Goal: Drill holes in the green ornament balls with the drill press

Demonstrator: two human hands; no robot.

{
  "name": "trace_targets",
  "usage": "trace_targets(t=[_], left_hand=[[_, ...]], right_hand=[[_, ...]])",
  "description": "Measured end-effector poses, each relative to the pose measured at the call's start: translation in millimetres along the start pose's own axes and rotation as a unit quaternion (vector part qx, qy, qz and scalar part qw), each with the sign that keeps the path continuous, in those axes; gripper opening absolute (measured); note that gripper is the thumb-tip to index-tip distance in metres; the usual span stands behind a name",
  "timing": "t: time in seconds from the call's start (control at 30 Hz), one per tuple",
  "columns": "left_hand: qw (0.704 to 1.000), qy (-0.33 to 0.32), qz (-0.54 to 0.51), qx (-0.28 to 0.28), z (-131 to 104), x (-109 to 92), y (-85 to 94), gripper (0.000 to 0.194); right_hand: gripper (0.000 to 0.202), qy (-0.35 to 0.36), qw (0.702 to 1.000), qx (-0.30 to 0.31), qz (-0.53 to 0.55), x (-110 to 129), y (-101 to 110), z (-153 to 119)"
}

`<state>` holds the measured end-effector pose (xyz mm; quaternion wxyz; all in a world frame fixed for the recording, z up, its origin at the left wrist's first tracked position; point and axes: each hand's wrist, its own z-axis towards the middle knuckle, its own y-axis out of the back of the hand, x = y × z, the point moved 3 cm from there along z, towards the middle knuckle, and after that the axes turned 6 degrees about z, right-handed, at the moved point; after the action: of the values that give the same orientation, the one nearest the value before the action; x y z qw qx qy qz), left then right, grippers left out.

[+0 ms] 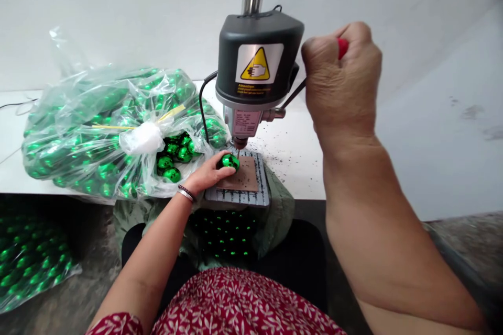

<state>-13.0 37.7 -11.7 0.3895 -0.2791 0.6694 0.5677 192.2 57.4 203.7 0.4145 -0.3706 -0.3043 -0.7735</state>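
Observation:
My left hand (211, 171) grips a shiny green ball (230, 162) beside the thin bit of a drill press (259, 57). Whether the bit touches the ball I cannot tell. Beneath them lies a brown board (248, 175) on the slotted grey base (264, 193), strewn with dark shavings. Raised at the right, my right hand (346, 68) is wrapped round the red-ended feed lever (294, 93) of the press.
A clear plastic bag (78, 110) of green balls sits left on the white table (302, 178), torn open near the press. Below the base hangs an open green sack (281, 204) holding more balls. Another bag (35, 256) of balls stands on the floor at left.

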Motion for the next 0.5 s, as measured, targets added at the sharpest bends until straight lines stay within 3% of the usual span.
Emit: trace_targets(t=[0.1,0.2,0.5], left_hand=[[0.998,0.043,-0.032,-0.024,0.7,4.9,3.6,0.064],[0.997,0.069,-0.043,-0.010,1.9,5.9,3.7,0.069],[0.999,0.044,-0.006,-0.014,3.0,-2.2,-1.1,0.073]], right_hand=[[0.037,0.008,1.000,0.005,0.001,1.1,-0.1,0.1],[0.038,0.011,1.000,0.008,-0.002,1.3,0.4,-0.2],[0.039,0.005,1.000,0.018,0.000,2.0,-0.2,1.0]])
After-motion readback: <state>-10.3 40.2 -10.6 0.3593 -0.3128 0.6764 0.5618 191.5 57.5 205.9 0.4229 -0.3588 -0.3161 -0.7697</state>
